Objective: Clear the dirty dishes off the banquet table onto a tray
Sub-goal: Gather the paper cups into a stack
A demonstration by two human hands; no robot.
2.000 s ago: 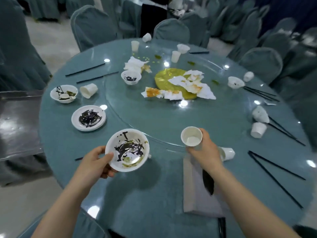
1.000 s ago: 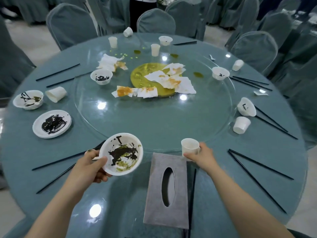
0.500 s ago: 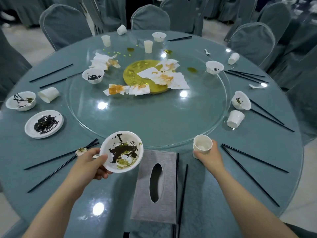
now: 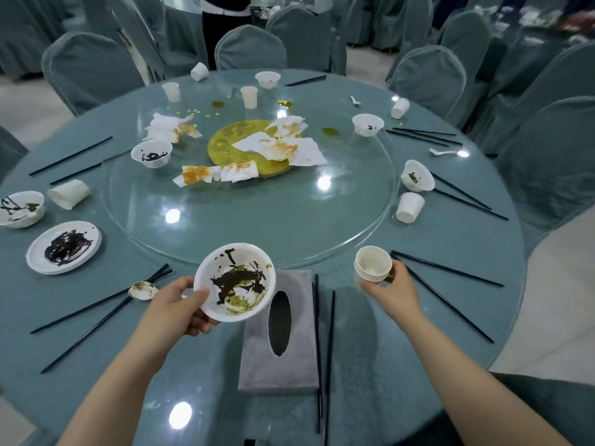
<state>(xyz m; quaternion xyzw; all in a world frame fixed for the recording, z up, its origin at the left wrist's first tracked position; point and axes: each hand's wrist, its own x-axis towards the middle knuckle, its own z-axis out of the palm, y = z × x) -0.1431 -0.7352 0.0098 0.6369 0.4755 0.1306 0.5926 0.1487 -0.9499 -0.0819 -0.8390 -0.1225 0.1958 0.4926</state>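
White: five bowls (image 4: pixel 234 281), six cups (image 4: pixel 373 264).

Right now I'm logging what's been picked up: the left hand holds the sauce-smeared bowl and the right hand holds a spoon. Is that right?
Not quite. In the head view the right hand holds a white cup, not a spoon. The left hand does hold the sauce-smeared bowl.

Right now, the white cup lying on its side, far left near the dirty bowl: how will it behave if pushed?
The tipped cup probably rolls, curving since it tapers. It looks thin and disposable, so likely light and crushable.
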